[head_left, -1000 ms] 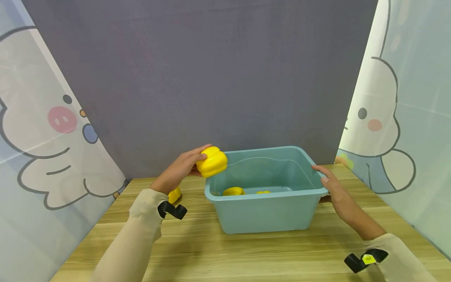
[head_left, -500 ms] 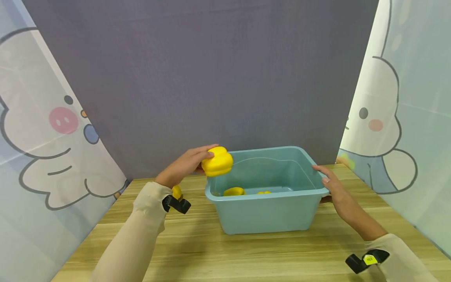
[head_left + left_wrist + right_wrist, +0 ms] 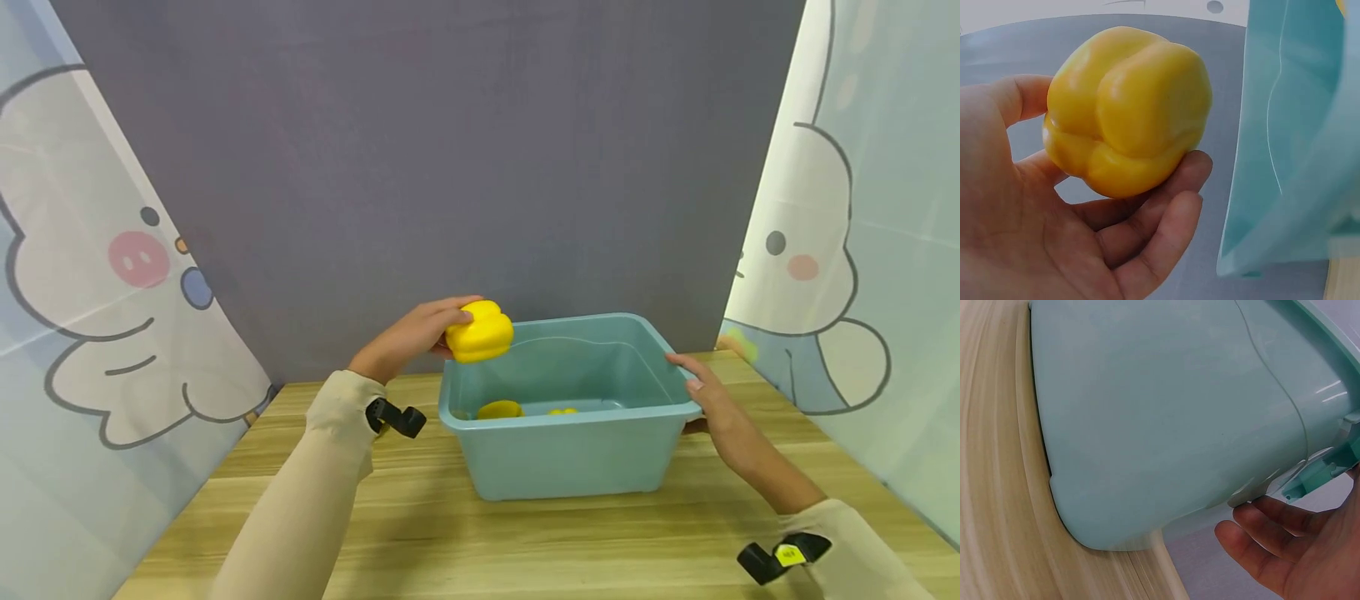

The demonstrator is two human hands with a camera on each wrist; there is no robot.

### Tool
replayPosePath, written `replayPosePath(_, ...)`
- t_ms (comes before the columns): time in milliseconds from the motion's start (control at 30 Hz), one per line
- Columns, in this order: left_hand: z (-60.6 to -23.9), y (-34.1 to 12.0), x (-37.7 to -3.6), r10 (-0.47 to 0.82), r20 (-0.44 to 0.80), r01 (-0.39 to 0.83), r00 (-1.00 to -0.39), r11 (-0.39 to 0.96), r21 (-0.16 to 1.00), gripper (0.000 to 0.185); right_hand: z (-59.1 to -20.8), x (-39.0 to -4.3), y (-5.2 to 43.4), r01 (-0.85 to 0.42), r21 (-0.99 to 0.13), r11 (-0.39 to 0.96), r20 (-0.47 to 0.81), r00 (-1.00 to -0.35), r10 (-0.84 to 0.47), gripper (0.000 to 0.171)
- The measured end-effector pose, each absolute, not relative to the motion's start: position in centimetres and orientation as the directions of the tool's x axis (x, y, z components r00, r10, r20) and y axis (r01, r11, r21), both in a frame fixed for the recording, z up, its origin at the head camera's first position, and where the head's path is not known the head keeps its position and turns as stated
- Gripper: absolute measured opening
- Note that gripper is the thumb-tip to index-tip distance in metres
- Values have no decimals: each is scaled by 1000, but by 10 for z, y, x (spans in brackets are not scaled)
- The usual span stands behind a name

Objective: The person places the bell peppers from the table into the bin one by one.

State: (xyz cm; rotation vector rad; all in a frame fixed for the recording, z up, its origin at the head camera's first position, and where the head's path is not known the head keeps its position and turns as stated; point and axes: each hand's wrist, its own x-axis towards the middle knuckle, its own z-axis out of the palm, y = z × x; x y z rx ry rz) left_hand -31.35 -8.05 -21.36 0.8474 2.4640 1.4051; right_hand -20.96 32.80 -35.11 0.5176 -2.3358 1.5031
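Note:
My left hand (image 3: 420, 333) holds a yellow bell pepper (image 3: 480, 332) in its curled fingers, above the back left corner of a pale blue plastic tub (image 3: 562, 454). In the left wrist view the pepper (image 3: 1127, 106) lies in my palm (image 3: 1035, 219) with the tub wall (image 3: 1297, 137) just to its right. My right hand (image 3: 708, 396) grips the tub's right rim, thumb on top and fingers (image 3: 1272, 534) curled under the lip (image 3: 1316, 472). Two yellow pieces (image 3: 500, 409) lie on the tub's bottom.
The tub stands on a wooden table (image 3: 525, 533) in front of a grey backdrop (image 3: 450, 167). Cartoon-printed curtains (image 3: 97, 292) hang at both sides. Black wrist mounts (image 3: 397, 417) sit on both sleeves.
My left hand has carried the pepper up and to the right, from beside the tub's left rim to above its back left corner. The right hand has stayed on the rim.

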Motion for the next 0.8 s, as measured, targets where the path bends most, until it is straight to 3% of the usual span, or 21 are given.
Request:
replayPosePath(267,-205,-70,-318,597,117,406,-793,376,833,47,-348,-211,327,-451,-802,392,441,-889,-119,53)
replayPosePath(800,-208,-58,-333,557,126,380,-821,368,849,42,-351,-209,328,-453,-808,376,440,-889,-125,52)
